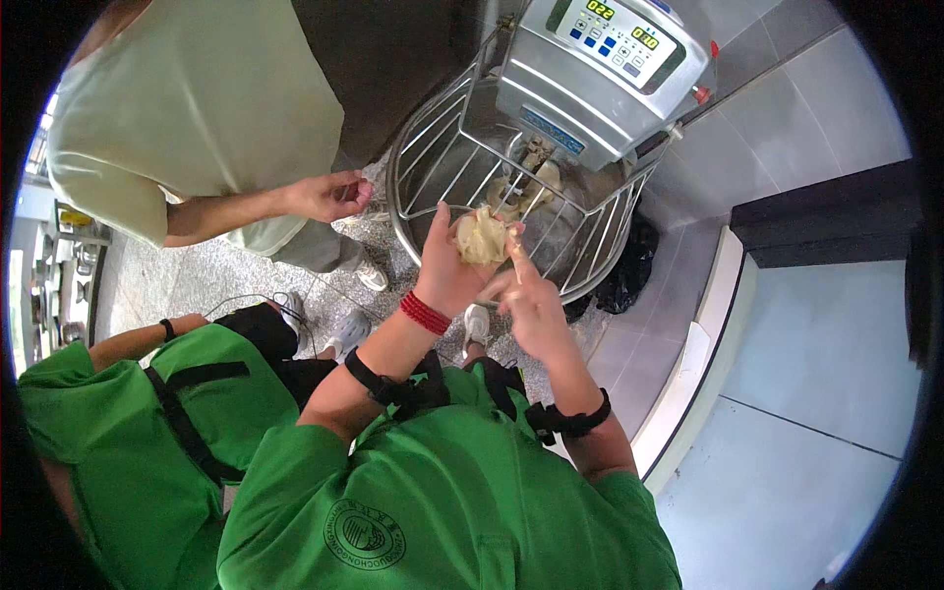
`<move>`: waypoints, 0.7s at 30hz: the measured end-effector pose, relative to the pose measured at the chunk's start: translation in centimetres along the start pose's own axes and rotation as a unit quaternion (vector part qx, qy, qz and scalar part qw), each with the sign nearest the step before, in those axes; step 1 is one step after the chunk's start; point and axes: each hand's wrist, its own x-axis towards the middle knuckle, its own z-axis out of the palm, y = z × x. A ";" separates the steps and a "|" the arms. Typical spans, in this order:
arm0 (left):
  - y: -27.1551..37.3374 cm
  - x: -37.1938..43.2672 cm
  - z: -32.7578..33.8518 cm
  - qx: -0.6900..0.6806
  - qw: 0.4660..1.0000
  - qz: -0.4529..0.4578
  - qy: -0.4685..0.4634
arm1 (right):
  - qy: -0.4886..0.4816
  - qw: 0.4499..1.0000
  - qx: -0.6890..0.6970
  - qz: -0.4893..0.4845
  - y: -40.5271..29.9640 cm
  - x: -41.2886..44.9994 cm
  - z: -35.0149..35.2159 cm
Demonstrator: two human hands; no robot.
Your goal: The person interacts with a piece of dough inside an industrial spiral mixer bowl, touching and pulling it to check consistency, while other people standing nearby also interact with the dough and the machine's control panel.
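Observation:
My left hand (441, 274), with a red beaded bracelet at the wrist, is palm up and holds a lump of pale, soft dough (483, 237). Close on its right is my right hand (532, 313), partly blurred, its index finger extended beside the dough. Bits of dough cling to that finger, and I see nothing held in this hand. Both hands are over the front rim of a steel mixer bowl (396, 169), above its wire guard (448, 173). More dough (546, 183) sits around the mixing hook inside the bowl.
The dough mixer's head (590, 88) carries a lit control panel (616, 40). A person in a pale shirt (199, 110) stands left of the bowl, one hand (332, 195) near its rim. Another in green (221, 383) is at my left. A black bag (634, 258) lies right of the bowl.

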 end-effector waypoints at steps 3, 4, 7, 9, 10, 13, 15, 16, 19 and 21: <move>-1.1 -0.3 0.1 0.073 0.994 0.051 0.055 | 0.110 0.894 -0.425 -0.096 0.3 1.2 0.1; -1.2 -0.9 1.0 0.116 0.991 0.049 0.040 | 0.101 0.871 -0.468 -0.114 1.1 1.4 0.1; -2.4 -0.2 -0.5 0.083 0.992 0.088 0.022 | 0.070 0.842 -0.522 -0.122 0.8 1.4 0.7; -2.9 0.1 -1.3 0.136 0.985 0.103 0.039 | 0.048 0.837 -0.533 -0.110 0.3 1.4 1.2; -3.1 0.3 -1.6 0.187 0.974 0.117 0.055 | 0.043 0.846 -0.518 -0.115 0.2 1.4 1.3; -2.9 0.7 -3.0 0.330 0.930 0.144 0.076 | 0.038 0.861 -0.492 -0.126 -0.7 1.1 1.3; -2.5 1.0 -4.0 0.417 0.891 0.158 0.080 | 0.038 0.865 -0.481 -0.135 -1.0 0.9 0.8; -2.3 1.2 -4.5 0.447 0.878 0.160 0.065 | 0.062 0.921 -0.359 -0.140 -1.1 0.7 0.2; -2.4 0.9 -3.9 0.169 0.984 0.045 0.034 | 0.109 0.970 -0.144 -0.160 0.7 0.4 -1.0; -2.4 0.5 -3.1 0.042 0.998 0.054 -0.013 | 0.105 0.965 0.238 -0.016 2.8 0.5 -0.9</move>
